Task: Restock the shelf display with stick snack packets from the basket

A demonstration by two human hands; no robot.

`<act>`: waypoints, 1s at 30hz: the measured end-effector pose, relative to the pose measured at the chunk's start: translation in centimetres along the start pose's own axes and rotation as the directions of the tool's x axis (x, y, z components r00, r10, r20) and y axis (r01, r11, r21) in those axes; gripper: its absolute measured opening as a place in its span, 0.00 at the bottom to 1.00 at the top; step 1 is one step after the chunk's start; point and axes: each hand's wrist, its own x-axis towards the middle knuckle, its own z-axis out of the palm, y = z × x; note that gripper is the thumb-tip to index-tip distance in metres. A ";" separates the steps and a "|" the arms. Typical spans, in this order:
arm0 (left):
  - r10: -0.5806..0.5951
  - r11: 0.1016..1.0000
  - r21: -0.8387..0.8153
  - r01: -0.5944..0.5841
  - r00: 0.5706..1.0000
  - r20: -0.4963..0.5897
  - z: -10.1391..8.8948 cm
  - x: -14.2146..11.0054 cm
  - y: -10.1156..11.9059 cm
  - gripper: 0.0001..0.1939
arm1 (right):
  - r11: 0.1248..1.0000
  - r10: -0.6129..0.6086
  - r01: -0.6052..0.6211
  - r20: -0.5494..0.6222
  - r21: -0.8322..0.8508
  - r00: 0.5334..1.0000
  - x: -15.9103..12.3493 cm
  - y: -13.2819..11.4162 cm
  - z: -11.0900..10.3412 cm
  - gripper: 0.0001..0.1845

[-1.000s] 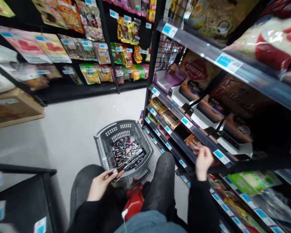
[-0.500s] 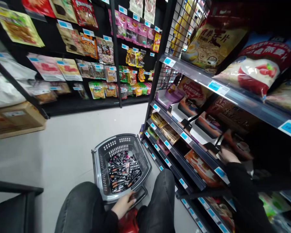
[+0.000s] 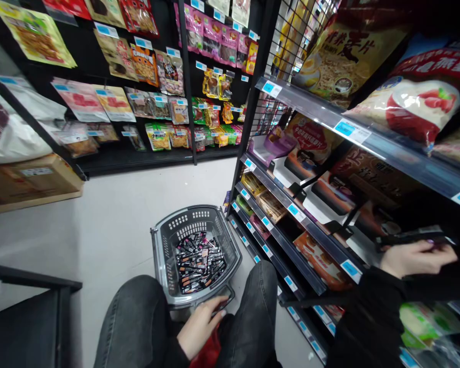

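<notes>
I am crouched on the floor with my knees [image 3: 138, 317] either side of a grey plastic basket [image 3: 161, 255] that holds several dark stick-shaped packets [image 3: 199, 260]. My left hand [image 3: 201, 327] lies on the basket's near rim by its black handle, fingers stretched flat and nothing in them. Over in the right-hand shelf unit, my right hand [image 3: 414, 258] is closed on a bundle of the same dark stick packets [image 3: 410, 239] inside the second shelf, next to brown boxes [image 3: 329, 191].
The right shelf unit [image 3: 306, 107] carries cereal bags above and boxed goods behind blue price tags below. A back wall of hanging snack bags [image 3: 157, 107] faces me. A cardboard box [image 3: 30, 179] sits at left. A black rack corner [image 3: 30, 306] stands close at lower left.
My left hand dropped the sticks it held and came down onto the basket's near rim. My right hand went deeper and rightward into the shelf and now grips dark stick packets.
</notes>
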 end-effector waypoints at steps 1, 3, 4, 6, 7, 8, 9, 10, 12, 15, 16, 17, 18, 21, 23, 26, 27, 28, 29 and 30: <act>0.061 0.998 -0.014 -0.061 0.998 -0.013 -0.3 -0.1 1.4 0.17 | 0.990 0.124 -0.107 -0.213 0.094 0.969 -1.3 -1.2 -0.3 0.25; 0.202 0.978 -0.047 -0.204 0.979 -0.042 -0.7 -0.2 4.5 0.15 | 0.902 0.312 -0.187 -0.287 0.389 0.906 -4.8 -4.3 0.0 0.17; 0.259 0.961 -0.071 -0.266 0.961 -0.099 -0.9 -0.1 5.9 0.15 | 0.812 0.340 -0.245 -0.087 0.530 0.937 -6.9 -6.1 0.5 0.16; 0.322 0.921 -0.129 -0.367 0.906 -0.274 -1.1 0.1 8.6 0.19 | 0.540 0.300 -0.473 0.366 0.696 0.881 -11.3 -9.8 1.9 0.16; 0.329 0.903 -0.155 -0.401 0.877 -0.349 -1.2 0.2 9.6 0.22 | 0.418 0.253 -0.565 0.507 0.711 0.824 -13.4 -11.4 2.4 0.16; 0.333 0.892 -0.170 -0.419 0.862 -0.382 -1.4 0.4 10.4 0.25 | 0.314 0.216 -0.630 0.593 0.711 0.776 -15.5 -12.8 2.8 0.17; 0.332 0.891 -0.174 -0.420 0.862 -0.384 -1.7 0.6 11.0 0.26 | 0.236 0.176 -0.669 0.647 0.705 0.742 -17.3 -13.9 3.0 0.20; 0.325 0.898 -0.165 -0.407 0.869 -0.374 -2.0 0.7 11.3 0.24 | 0.186 0.134 -0.693 0.680 0.697 0.721 -18.9 -14.8 2.9 0.22; 0.306 0.922 -0.117 -0.369 0.880 -0.363 -2.7 0.7 11.2 0.17 | 0.150 0.043 -0.712 0.715 0.686 0.698 -21.0 -15.8 2.4 0.29; 0.316 0.933 -0.034 -0.359 0.860 -0.401 -3.7 -0.1 10.4 0.10 | 0.167 -0.085 -0.725 0.742 0.669 0.665 -21.9 -15.9 1.5 0.34; 0.333 0.931 -0.010 -0.366 0.857 -0.394 -4.0 -0.6 10.1 0.11 | 0.177 -0.112 -0.721 0.742 0.669 0.661 -21.8 -15.7 1.3 0.34; 0.348 0.928 0.010 -0.372 0.858 -0.377 -4.2 -1.1 9.8 0.12 | 0.195 -0.135 -0.714 0.739 0.673 0.660 -21.6 -15.4 1.2 0.33; 0.360 0.927 0.029 -0.375 0.864 -0.352 -4.4 -1.6 9.5 0.13 | 0.224 -0.159 -0.701 0.735 0.677 0.659 -21.4 -15.0 1.1 0.32; 0.371 0.928 0.084 -0.362 0.892 -0.258 -4.7 -3.2 8.7 0.16 | 0.336 -0.232 -0.642 0.722 0.689 0.652 -21.0 -13.7 0.8 0.27; 0.362 0.932 0.116 -0.344 0.909 -0.207 -4.7 -4.2 8.2 0.16 | 0.378 -0.291 -0.590 0.697 0.713 0.656 -21.0 -12.9 0.6 0.23; 0.344 0.935 0.150 -0.321 0.925 -0.162 -4.8 -5.5 7.5 0.16 | 0.355 -0.413 -0.536 0.643 0.766 0.645 -21.2 -11.9 0.2 0.20; 0.340 0.936 0.152 -0.317 0.928 -0.154 -4.9 -5.9 7.3 0.15 | 0.353 -0.453 -0.532 0.638 0.770 0.623 -21.2 -11.7 0.0 0.20; 0.338 0.937 0.147 -0.317 0.929 -0.153 -5.0 -6.2 7.2 0.15 | 0.366 -0.484 -0.530 0.643 0.765 0.594 -21.2 -11.5 -0.1 0.21; 0.339 0.938 0.133 -0.320 0.926 -0.167 -5.1 -6.5 7.1 0.15 | 0.392 -0.502 -0.523 0.652 0.757 0.568 -21.2 -11.3 -0.3 0.20; 0.338 0.940 0.110 -0.322 0.921 -0.196 -5.2 -6.6 7.1 0.14 | 0.425 -0.514 -0.507 0.661 0.750 0.547 -21.1 -11.1 -0.4 0.19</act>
